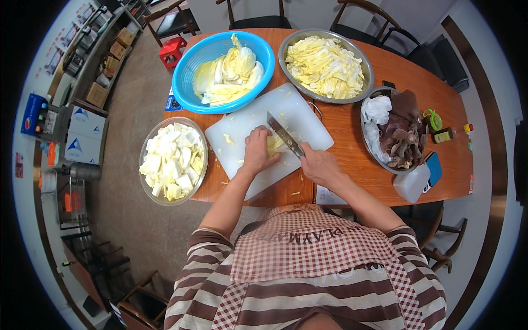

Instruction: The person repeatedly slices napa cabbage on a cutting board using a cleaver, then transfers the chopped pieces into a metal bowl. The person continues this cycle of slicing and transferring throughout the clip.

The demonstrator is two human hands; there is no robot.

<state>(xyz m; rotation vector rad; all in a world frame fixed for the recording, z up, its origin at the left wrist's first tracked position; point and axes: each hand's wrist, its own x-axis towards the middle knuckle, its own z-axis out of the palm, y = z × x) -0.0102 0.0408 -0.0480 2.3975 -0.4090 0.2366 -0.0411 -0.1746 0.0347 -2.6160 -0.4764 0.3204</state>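
Note:
A white plastic cutting board (231, 165) lies askew on the wooden table before me. My right hand (319, 165) grips the handle of a kitchen knife (284, 135), whose blade points up and to the left over the board. Beneath the blade is a piece of napa cabbage (275, 146), partly hidden by my fingers and the knife. My left hand (260, 150) presses on this cabbage, to the left of the blade. Small cabbage scraps (229, 139) lie scattered over the board.
A blue plastic basket (180, 78) holds cabbage leaves; a steel bowl (368, 84) holds shredded cabbage. Cut white cabbage pieces fill a clear bowl (144, 181) at the table's left edge. On the right stand a bowl of dark wood ear fungus (402, 132), a small bottle (442, 135) and a white container (412, 183).

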